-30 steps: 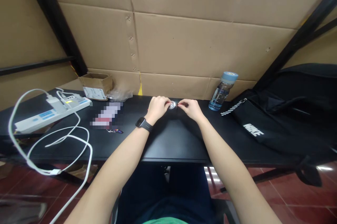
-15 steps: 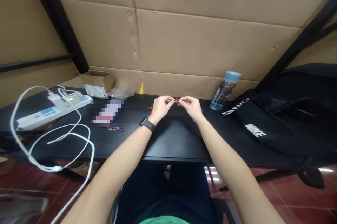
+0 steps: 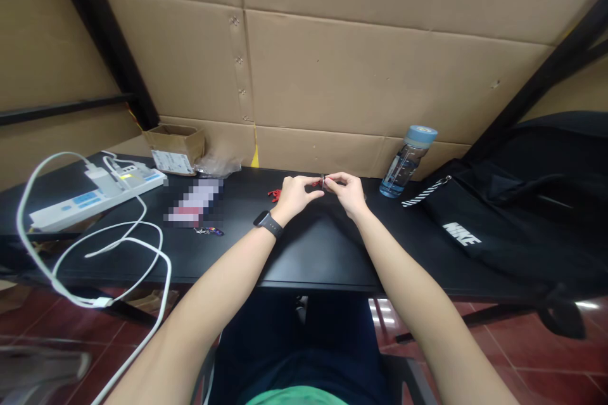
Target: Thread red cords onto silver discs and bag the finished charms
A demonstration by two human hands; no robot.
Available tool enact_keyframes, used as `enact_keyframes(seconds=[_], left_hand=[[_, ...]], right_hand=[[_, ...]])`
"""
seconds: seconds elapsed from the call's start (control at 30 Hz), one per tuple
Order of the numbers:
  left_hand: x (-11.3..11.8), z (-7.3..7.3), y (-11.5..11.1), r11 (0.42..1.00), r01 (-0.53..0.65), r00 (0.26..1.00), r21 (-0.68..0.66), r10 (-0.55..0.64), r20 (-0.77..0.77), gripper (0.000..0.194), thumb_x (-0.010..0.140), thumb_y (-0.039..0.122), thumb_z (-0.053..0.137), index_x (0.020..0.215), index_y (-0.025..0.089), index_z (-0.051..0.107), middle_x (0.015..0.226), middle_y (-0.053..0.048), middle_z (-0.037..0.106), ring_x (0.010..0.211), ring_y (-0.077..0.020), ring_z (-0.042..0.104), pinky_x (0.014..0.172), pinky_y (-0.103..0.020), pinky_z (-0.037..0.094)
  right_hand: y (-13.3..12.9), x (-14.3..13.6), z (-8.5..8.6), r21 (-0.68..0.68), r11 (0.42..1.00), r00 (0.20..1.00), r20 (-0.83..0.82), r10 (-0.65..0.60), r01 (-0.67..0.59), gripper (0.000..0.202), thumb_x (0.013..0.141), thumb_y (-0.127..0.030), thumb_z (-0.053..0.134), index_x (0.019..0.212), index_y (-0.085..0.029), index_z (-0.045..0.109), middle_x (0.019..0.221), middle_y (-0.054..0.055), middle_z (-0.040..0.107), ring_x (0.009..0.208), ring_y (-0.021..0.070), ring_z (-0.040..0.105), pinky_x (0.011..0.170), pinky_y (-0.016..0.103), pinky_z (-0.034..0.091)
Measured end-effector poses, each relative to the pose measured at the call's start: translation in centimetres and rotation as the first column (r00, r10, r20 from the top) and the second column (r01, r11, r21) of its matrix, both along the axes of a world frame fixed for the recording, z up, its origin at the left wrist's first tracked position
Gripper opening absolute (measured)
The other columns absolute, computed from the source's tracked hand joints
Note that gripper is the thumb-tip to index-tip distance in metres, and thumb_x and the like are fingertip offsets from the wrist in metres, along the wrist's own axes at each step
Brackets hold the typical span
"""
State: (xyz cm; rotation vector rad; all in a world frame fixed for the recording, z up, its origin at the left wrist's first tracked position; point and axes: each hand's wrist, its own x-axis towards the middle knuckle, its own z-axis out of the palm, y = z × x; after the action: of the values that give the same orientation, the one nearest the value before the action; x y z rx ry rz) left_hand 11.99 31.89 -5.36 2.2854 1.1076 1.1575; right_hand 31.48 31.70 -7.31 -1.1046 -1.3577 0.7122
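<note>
Both hands are close together above the black table [image 3: 308,265], near its far edge. My right hand [image 3: 350,193] pinches a small, thin, ring-like thing [image 3: 323,181] between thumb and fingertips; its exact kind is too small to make out. My left hand [image 3: 295,196], with a dark watch on the wrist, reaches to the same thing from the left. Its thumb stands apart from its forefinger, and a bit of red shows between them. A red, tangled-looking object [image 3: 274,194] lies just left of my left hand, which partly hides it.
A clear bottle with a blue lid [image 3: 403,164] and a black backpack [image 3: 513,215] stand at the right. To the left are a white power strip [image 3: 61,208] with a looping cable, a small cardboard box [image 3: 177,146], crumpled plastic [image 3: 216,165], a blurred-out item [image 3: 197,202] and a trinket [image 3: 209,231].
The left thumb has parted from its forefinger, where both were pinching the small thing before. The right hand keeps its pinch. More of the red object beside the left hand shows.
</note>
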Motion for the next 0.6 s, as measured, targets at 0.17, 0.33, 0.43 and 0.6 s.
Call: enact_keyframes(seconds=[0.17, 0.33, 0.43, 0.6], left_hand=[[0.05, -0.36, 0.44, 0.999, -0.034, 0.999, 0.015, 0.033, 0.03, 0.029, 0.089, 0.033, 0.08, 0.117, 0.025, 0.081, 0.118, -0.004, 0.08, 0.115, -0.0247, 0.075, 0.11, -0.037, 0.052], [-0.12, -0.21, 0.46, 0.999, -0.052, 0.997, -0.016, 0.053, 0.058, 0.027, 0.091, 0.03, 0.078, 0.117, 0.024, 0.081, 0.118, -0.004, 0.08, 0.115, -0.0241, 0.075, 0.11, -0.037, 0.053], [-0.15, -0.16, 0.46, 0.996, -0.059, 0.995, -0.061, 0.063, 0.078, 0.027, 0.091, 0.03, 0.077, 0.117, 0.025, 0.081, 0.117, -0.004, 0.08, 0.115, -0.0238, 0.075, 0.109, -0.036, 0.053], [-0.06, -0.23, 0.44, 0.996, -0.035, 0.992, -0.076, 0.044, 0.118, 0.024, 0.088, 0.031, 0.08, 0.112, 0.024, 0.082, 0.112, -0.003, 0.082, 0.109, -0.0239, 0.077, 0.107, -0.036, 0.055]], right_hand=[[-0.33, -0.29, 0.09, 0.007, 0.999, 0.999, -0.013, 0.041, -0.041, 0.052, 0.074, -0.048, 0.085, 0.117, -0.018, 0.077, 0.099, 0.007, 0.078, 0.092, 0.0234, 0.077, 0.095, 0.042, 0.063], [-0.89, 0.04, 0.58, -0.036, 0.972, 0.973, -0.001, 0.232, -0.232, 0.07, 0.068, -0.039, 0.091, 0.133, -0.02, 0.071, 0.124, 0.01, 0.073, 0.111, 0.0273, 0.076, 0.104, 0.043, 0.06], [-0.87, 0.09, 0.63, 0.023, 0.964, 0.961, 0.092, 0.262, -0.265, 0.078, 0.061, -0.035, 0.096, 0.133, -0.024, 0.071, 0.141, 0.01, 0.063, 0.114, 0.0278, 0.075, 0.104, 0.042, 0.061], [-0.68, -0.44, 0.37, 0.068, 0.992, 0.978, 0.183, 0.096, -0.11, 0.067, 0.066, -0.039, 0.092, 0.127, -0.021, 0.072, 0.123, 0.011, 0.074, 0.098, 0.0266, 0.079, 0.092, 0.04, 0.066]])
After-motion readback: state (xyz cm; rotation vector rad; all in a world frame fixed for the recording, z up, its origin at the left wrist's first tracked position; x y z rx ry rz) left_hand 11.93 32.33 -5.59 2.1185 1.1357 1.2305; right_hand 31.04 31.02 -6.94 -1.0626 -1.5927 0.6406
